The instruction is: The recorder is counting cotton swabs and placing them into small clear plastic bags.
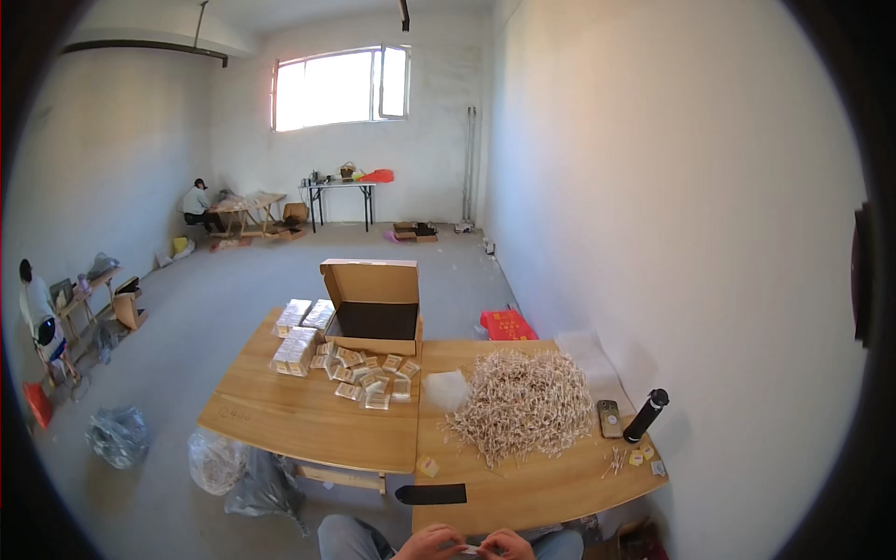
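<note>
At the lower edge, above my lap, my left hand (433,542) and my right hand (505,544) are close together with fingers pinched. Between their fingertips is a small whitish piece (470,549), too small and too covered to name. Past them on the wooden table (523,495) lies a large heap of what look like cotton swabs (523,401). A black flat strip (434,494) rests near the front edge. A small yellow-and-white packet (427,466) lies beyond that strip. Several loose swabs (616,460) and small packets (637,457) are at the right.
Filled clear packets (364,375) and wrapped stacks (296,351) surround an open cardboard box (373,313). A phone (609,419) and black bottle (646,416) stand right of the heap. Plastic bags (252,481) lie on the floor. Two people (196,203) sit at tables further off.
</note>
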### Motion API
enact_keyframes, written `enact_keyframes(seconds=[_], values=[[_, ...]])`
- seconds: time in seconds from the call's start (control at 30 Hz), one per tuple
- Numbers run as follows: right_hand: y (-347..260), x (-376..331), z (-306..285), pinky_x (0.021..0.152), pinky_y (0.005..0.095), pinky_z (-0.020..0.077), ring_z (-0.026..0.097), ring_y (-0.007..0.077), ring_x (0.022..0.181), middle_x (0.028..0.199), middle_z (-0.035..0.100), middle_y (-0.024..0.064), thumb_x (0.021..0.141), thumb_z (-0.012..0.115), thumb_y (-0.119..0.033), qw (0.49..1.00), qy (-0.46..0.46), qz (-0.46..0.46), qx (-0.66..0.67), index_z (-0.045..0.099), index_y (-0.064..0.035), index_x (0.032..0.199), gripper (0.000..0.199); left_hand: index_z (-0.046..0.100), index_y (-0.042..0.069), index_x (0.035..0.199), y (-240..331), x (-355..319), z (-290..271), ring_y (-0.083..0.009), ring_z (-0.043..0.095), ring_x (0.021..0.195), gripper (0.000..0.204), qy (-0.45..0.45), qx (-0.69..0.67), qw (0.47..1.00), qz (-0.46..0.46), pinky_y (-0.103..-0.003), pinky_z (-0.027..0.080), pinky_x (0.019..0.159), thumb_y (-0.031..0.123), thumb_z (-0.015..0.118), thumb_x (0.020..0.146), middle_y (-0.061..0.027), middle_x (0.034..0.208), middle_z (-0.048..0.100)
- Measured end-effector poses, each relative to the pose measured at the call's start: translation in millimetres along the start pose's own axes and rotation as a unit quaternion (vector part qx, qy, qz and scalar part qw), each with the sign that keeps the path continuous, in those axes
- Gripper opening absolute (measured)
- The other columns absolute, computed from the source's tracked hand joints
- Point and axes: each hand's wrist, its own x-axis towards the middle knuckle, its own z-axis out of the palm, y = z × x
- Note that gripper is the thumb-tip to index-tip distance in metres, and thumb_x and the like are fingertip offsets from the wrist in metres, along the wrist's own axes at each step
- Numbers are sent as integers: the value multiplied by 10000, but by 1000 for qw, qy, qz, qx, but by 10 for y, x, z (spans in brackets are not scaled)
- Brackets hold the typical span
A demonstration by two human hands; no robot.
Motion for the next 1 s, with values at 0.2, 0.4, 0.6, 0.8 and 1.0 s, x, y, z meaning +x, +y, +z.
enact_keyframes(seconds=[0.2,0.4,0.6,0.8,1.0], values=[[359,51,178,657,396,493,608,333,733,797,617,170,810,681,-100,988,0,-10,-151,639,-27,856,97,698,34,895,-466,-114,258,-286,655,744,154,-92,-107,980,-138,-355,521,688,169,739,834,-129,860,704],[1015,294,423,683,407,515,646,343,777,836,655,181,855,641,-130,989,0,66,-134,641,-24,899,115,688,17,839,-1072,-6,498,-221,643,662,197,-30,4,982,-184,-352,505,623,212,711,850,-147,762,682],[1544,308,672,684,412,520,661,338,791,864,670,186,869,662,-232,977,38,98,-187,641,-31,939,214,658,44,845,-1707,-91,815,-307,635,810,218,-8,-83,954,-289,-375,499,704,260,690,851,-115,817,654],[1786,199,722,679,418,513,656,338,779,840,668,183,883,655,-291,972,95,167,-134,623,-37,982,275,679,28,808,-1532,-102,934,-221,631,656,271,105,-68,963,-241,-366,497,624,294,734,810,-131,728,670],[1986,137,776,687,408,506,645,301,772,850,667,188,889,644,-285,970,122,175,-120,625,-16,951,277,666,26,862,-1716,-226,1059,-226,645,728,300,136,-90,947,-277,-353,513,671,316,730,817,-130,797,684]])
